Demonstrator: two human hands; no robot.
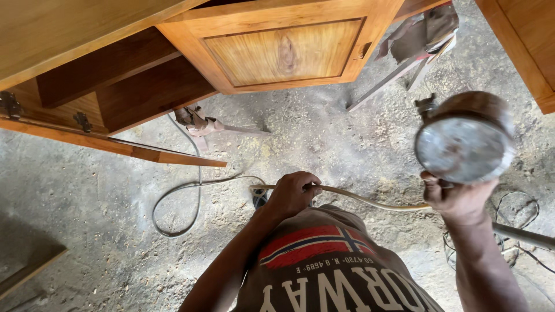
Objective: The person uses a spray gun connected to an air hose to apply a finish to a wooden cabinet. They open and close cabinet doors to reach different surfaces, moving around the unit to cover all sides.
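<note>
1. Head view looking down at a standing person's two bare hands above a dusty concrete floor
2. The left hand is closed in a fist around a pale hose, held in front of the person's grey printed shirt
3. The hose runs from that fist rightward to the right hand
4. The right hand is closed around the handle of a spray gun, raised at the right of the view; its round metal cup faces the camera
5. A wooden cabinet with a panelled door stands ahead, with an open hinged door at left
6. A thin grey cable loops across the floor below the cabinet
</note>
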